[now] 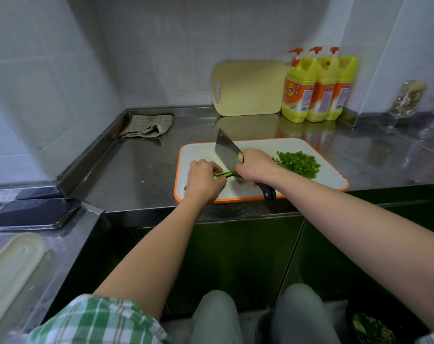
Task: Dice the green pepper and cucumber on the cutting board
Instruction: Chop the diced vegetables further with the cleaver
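A white cutting board (317,150) with an orange rim lies on the steel counter. My left hand (204,179) curls its fingers over thin green strips (226,174) and holds them down on the board. My right hand (256,167) grips a cleaver (227,151) by its dark handle, and the blade's edge rests on the strips just right of my left fingers. A heap of diced green pieces (297,163) sits on the board to the right of my right hand. Whether the strips are pepper or cucumber is unclear.
A beige cutting board (248,88) leans on the back wall beside three yellow detergent bottles (317,88). A folded cloth (147,125) lies at the back left. A phone (32,212) rests at the left. A wine glass (407,100) stands at the far right. A bin with green scraps (372,328) stands on the floor.
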Demonstrator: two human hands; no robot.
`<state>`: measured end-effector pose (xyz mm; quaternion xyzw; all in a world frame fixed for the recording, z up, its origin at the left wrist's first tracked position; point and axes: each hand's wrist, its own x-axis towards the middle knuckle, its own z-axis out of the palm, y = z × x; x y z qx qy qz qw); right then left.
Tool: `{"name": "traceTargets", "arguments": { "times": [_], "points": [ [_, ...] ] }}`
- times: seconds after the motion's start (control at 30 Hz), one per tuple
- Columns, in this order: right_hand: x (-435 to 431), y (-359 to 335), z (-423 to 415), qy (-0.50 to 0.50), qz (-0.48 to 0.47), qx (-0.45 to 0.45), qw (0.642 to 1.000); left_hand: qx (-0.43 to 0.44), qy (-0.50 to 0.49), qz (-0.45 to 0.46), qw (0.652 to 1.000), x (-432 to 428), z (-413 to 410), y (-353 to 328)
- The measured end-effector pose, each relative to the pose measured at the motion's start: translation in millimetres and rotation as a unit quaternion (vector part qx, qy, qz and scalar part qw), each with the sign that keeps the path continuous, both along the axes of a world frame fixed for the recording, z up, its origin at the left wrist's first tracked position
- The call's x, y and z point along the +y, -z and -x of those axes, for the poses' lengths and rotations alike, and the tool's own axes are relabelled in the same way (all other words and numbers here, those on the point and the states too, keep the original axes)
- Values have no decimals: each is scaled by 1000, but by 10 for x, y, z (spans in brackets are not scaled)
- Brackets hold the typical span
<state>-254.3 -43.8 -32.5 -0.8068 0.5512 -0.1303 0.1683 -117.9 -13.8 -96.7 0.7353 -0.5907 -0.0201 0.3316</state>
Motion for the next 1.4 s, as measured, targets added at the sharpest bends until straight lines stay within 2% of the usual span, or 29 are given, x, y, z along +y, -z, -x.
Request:
{"name": "traceTargets", "arguments": {
  "times": [0.17,0.3,0.47,0.7,0.8,0.93,1.1,1.3,1.4],
  "points": [
    [-17,27,56,6,23,-54,998,1,3,2,1000,-4,-9,7],
    [8,-98,75,-21,-26,2,999,-2,7,1,1000,-14,-8,14],
    [35,-129,-14,-18,-30,46,998,-2,9,3,1000,-6,-3,9],
    [16,73,6,7,31,-21,999,3,14,4,1000,-3,-16,30],
    [6,19,74,-1,16,-39,999,13,13,7,1000,-10,-19,31],
    [43,-84,87,-24,-25,12,999,14,14,6,1000,-18,-20,26],
    [44,-52,-11,-20,-21,32,999,17,13,3,1000,-16,-15,25],
    [20,52,13,7,28,-26,999,24,15,3,1000,-16,-31,34],
    [28,-46,73,-4,11,-43,999,20,12,5,1000,-14,-27,32]
  ]
}}
